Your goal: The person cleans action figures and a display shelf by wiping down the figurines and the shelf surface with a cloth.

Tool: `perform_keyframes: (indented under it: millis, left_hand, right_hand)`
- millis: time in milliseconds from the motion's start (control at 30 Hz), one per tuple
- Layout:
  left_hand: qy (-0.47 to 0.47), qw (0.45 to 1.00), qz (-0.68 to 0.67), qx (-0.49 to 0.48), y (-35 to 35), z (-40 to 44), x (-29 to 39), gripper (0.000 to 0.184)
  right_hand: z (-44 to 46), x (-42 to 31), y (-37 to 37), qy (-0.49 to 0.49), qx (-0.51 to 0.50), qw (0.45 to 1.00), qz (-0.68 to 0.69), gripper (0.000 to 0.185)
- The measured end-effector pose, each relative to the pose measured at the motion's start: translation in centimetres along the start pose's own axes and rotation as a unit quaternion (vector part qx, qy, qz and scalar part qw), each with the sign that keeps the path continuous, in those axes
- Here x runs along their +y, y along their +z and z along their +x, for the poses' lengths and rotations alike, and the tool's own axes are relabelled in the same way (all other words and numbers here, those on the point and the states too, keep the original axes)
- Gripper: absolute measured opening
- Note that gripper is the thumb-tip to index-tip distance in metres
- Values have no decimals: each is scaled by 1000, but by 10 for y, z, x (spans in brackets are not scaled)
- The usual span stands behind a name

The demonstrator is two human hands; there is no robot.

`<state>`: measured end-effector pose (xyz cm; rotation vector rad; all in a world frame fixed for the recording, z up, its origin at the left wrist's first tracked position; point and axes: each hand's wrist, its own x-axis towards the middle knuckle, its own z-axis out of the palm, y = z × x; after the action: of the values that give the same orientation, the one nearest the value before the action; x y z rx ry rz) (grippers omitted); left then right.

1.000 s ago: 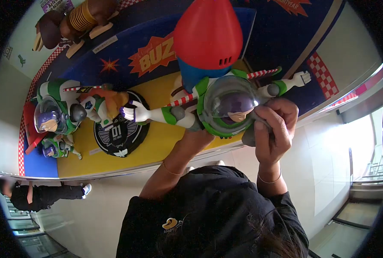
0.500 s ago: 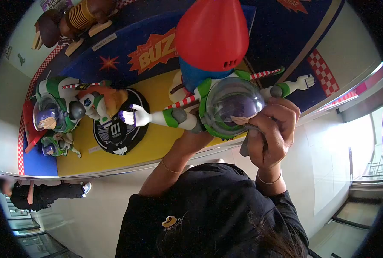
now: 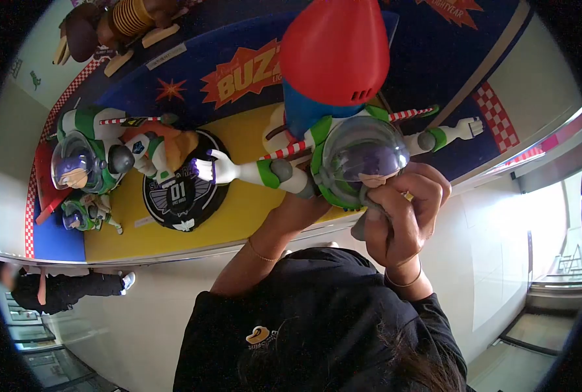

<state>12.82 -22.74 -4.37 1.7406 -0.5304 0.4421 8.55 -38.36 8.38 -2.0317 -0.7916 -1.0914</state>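
Observation:
A large Buzz Lightyear figure (image 3: 337, 171) with a clear dome helmet (image 3: 350, 147) faces me, its white arms spread to both sides. My right hand (image 3: 408, 215) is closed on a grey cloth (image 3: 361, 227) and presses it at the lower front of the helmet, just below the figure's face (image 3: 379, 178). My left hand (image 3: 312, 206) reaches in under the figure's arm (image 3: 271, 176); its fingers are hidden behind the figure's body.
Behind the figure stands a red and blue rocket (image 3: 335, 55). At left are another Buzz figure (image 3: 82, 153), a smaller one (image 3: 82, 214) and a round black base (image 3: 193, 206). A brown slinky dog (image 3: 128, 26) is above. A person (image 3: 62, 291) stands far left.
My right hand has shifted a little left and down along the helmet's front edge with the cloth. The whole view has moved slightly. My left arm stays beneath the figure's arm.

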Motion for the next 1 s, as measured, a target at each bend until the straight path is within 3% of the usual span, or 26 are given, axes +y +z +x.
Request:
perform_keyframes:
  millis: [333, 500, 633, 667, 733, 800, 833, 900, 967, 1000]
  left_hand:
    - [9, 999, 0, 47, -3, 11, 34, 39]
    - [113, 979, 164, 32, -3, -2, 13, 43]
    - [192, 907, 373, -15, -6, -12, -1, 48]
    - [192, 908, 373, -15, -4, -13, -4, 48]
    - [55, 983, 174, 4, 3, -14, -8, 50]
    - [-87, 995, -36, 23, 7, -17, -14, 52]
    - [-87, 995, -36, 23, 7, -19, -19, 52]
    - [25, 993, 112, -2, 5, -22, -32, 52]
    - [136, 956, 257, -27, 3, -25, -42, 53]
    - [136, 956, 257, -26, 4, -25, -43, 53]
  right_hand:
    - [-8, 11, 10, -29, 2, 1000, -9, 18]
    - [-10, 19, 6, 1, 55, 989, 140, 12]
    - [-7, 27, -2, 74, 61, 969, 230, 15]
    - [-6, 27, -3, 74, 61, 969, 230, 15]
    - [-1, 26, -4, 54, 48, 983, 168, 15]
    - [2, 24, -6, 35, 35, 993, 105, 15]
    - [4, 23, -8, 36, 35, 993, 106, 15]
    - [8, 20, -11, 17, 17, 997, 78, 15]
    - [11, 18, -12, -2, -1, 999, 50, 16]
    - [11, 18, -12, -3, -1, 999, 51, 16]
